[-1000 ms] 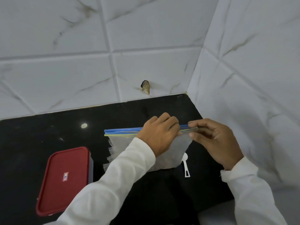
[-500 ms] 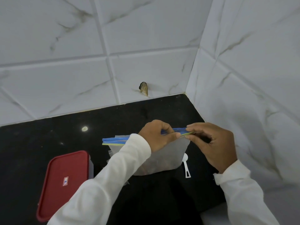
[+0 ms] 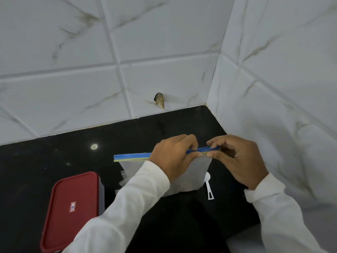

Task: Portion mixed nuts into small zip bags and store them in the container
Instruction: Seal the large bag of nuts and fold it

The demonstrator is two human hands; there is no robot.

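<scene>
Container with its red lid on sits at the left of the black counter, close to the near edge and partly under your left sleeve. Just to its right, the edges of a few small clear bags stick out from behind the big bag. That zip bag stands upright in the middle of the counter, toward the back right corner. Its blue and yellow zip strip runs level along the top. Something brownish shows dimly at the bottom of it, too blurred to make out.

Your left hand is curled over the middle of the strip and pinches it between thumb and fingers. A white plastic scoop lies flat on the counter just beside the bag's lower right corner, handle toward you. Your right hand pinches the strip's right end between thumb and bent fingers, its fingertips close to those of your left hand. Tiled wall borders the counter's right edge.
</scene>
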